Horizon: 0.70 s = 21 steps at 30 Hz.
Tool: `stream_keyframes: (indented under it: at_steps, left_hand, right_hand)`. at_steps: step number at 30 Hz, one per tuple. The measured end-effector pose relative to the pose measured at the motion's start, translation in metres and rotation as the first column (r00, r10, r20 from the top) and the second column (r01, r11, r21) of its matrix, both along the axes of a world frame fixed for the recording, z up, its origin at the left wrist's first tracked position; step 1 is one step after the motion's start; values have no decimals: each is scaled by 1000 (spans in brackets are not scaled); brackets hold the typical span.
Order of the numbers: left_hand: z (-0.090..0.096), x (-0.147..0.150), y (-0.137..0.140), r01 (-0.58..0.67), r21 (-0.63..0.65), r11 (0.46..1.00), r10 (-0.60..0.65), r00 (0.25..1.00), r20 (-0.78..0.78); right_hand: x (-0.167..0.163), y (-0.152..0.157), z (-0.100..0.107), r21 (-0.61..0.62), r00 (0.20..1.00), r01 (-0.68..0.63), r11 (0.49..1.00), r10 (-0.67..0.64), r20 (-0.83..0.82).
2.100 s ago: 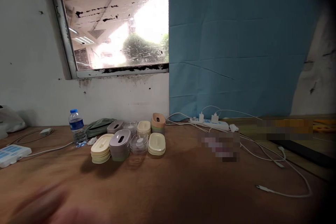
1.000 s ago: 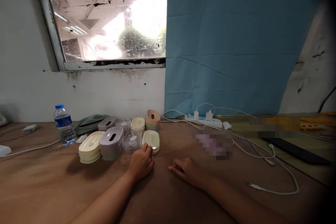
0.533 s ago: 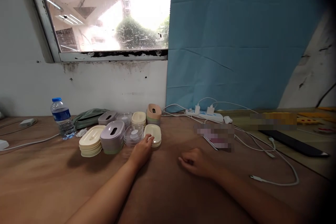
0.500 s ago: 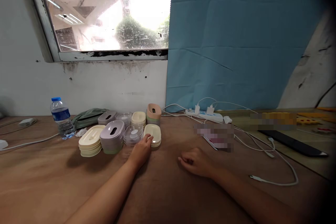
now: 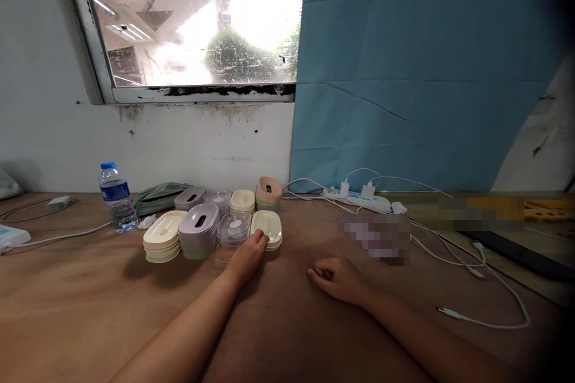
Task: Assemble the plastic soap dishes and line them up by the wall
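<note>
My left hand (image 5: 250, 254) reaches to a short stack of cream plastic lids (image 5: 267, 225), its fingers closed at the stack's near left edge. Just left of that hand are clear plastic lids or shallow tubs (image 5: 233, 227), partly covered by my fingers and wrist. My right hand (image 5: 339, 278) rests on the brown table, loosely curled with nothing visible in it, apart from every container. Farther left stand a lilac-topped stack of containers (image 5: 198, 230) with a dark slot in its top and a taller stack of cream lids (image 5: 164, 236).
Behind are a peach-topped stack (image 5: 268, 191), another cream stack (image 5: 243, 200) and a lilac one (image 5: 190, 198). A water bottle (image 5: 117, 197) and a green pouch (image 5: 160, 197) stand left. At right lie a power strip (image 5: 359, 198), white cables (image 5: 485, 323) and a blurred-out item (image 5: 375, 239).
The view has shifted, so the objects on the table sit slightly farther right. My left fingers have drawn together at the cream lids' edge. The right hand stays put.
</note>
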<state>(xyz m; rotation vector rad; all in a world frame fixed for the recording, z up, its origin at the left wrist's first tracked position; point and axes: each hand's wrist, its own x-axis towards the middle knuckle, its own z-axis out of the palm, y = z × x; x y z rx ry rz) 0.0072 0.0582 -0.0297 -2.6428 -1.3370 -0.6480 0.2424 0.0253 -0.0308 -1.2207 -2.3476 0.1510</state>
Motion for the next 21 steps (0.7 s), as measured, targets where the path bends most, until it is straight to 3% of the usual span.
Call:
stream_keyframes:
  at_steps: [6,10,12,16,21]
  left_hand:
    - [4,3,-13,76,52,996,-80,992,94]
    - [4,2,-31,195,28,980,-197,963,183]
    - [3,-1,-38,243,17,970,-242,951,191]
    - [2,-9,-46,345,-42,938,-333,927,175]
    - [7,-11,-46,426,-140,894,-413,903,117]
  right_hand:
    - [2,3,-4,65,986,39,997,-27,-167]
    - [5,4,0,152,871,178,972,-84,-485]
    - [8,5,2,173,818,257,951,-119,-562]
    - [11,8,2,178,773,320,931,-148,-617]
    - [5,10,1,150,797,263,953,-128,-590]
